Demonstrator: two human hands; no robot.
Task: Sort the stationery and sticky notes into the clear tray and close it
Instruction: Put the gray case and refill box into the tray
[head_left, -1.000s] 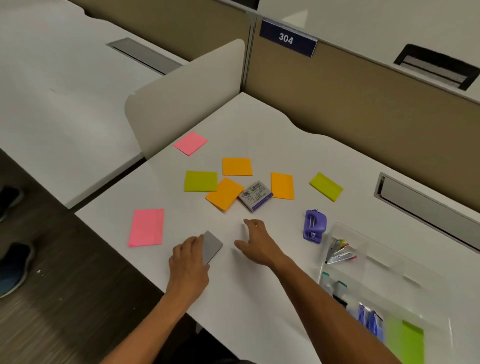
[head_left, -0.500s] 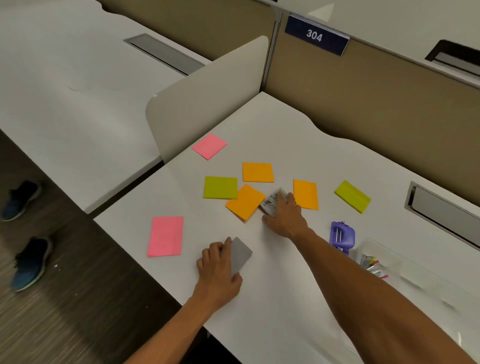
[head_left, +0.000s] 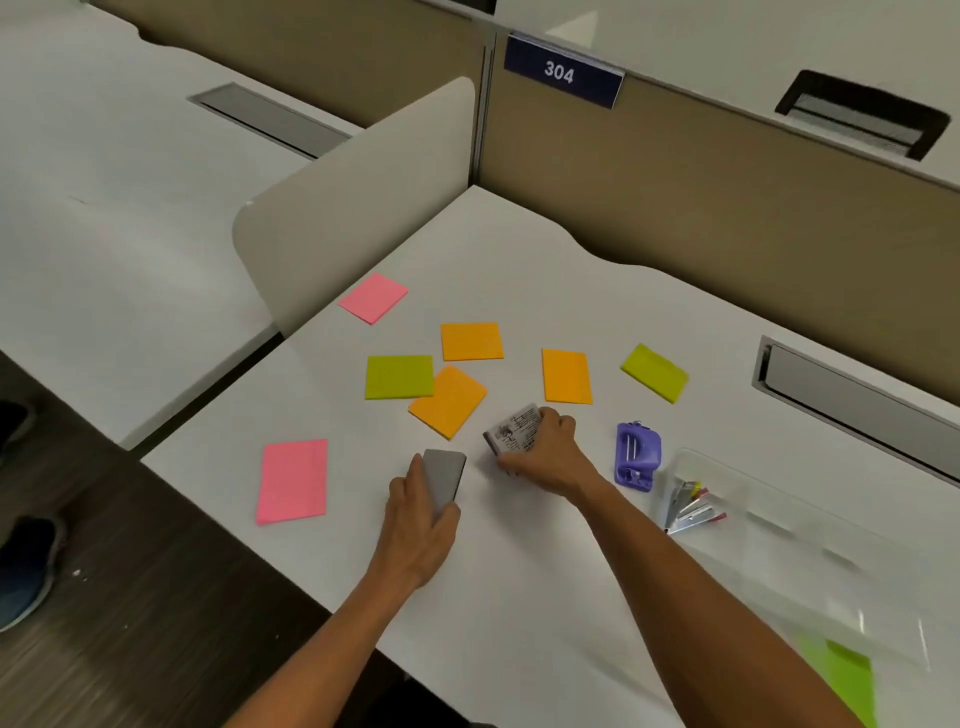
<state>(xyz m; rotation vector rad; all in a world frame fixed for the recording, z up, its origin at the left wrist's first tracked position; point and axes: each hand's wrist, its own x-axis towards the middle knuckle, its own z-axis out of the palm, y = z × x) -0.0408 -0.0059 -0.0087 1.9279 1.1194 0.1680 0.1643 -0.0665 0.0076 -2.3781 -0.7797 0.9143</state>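
Note:
My right hand (head_left: 545, 457) is closed around a small printed staple box (head_left: 511, 431) near the middle of the white desk (head_left: 519, 260). My left hand (head_left: 415, 525) grips a flat grey card-like object (head_left: 442, 478) near the front edge. Sticky pads lie scattered: pink ones (head_left: 292, 480) (head_left: 373, 297), orange ones (head_left: 471, 341) (head_left: 448, 401) (head_left: 566, 375), green ones (head_left: 399, 376) (head_left: 655, 372). A purple hole punch (head_left: 638, 456) lies beside the clear tray (head_left: 779, 551) at the right, which holds metal clips (head_left: 688, 506) and a green pad (head_left: 847, 675).
A cream divider panel (head_left: 353, 208) stands at the desk's left rear, and a brown partition wall with a "304" sign (head_left: 563, 70) runs behind. A grey cable slot (head_left: 857, 410) sits at the right rear. Dark floor and someone's shoes (head_left: 21, 566) lie to the left.
My right hand reached forward to the staple box, closed on it and has drawn it back toward me. My left hand has kept hold of the grey object.

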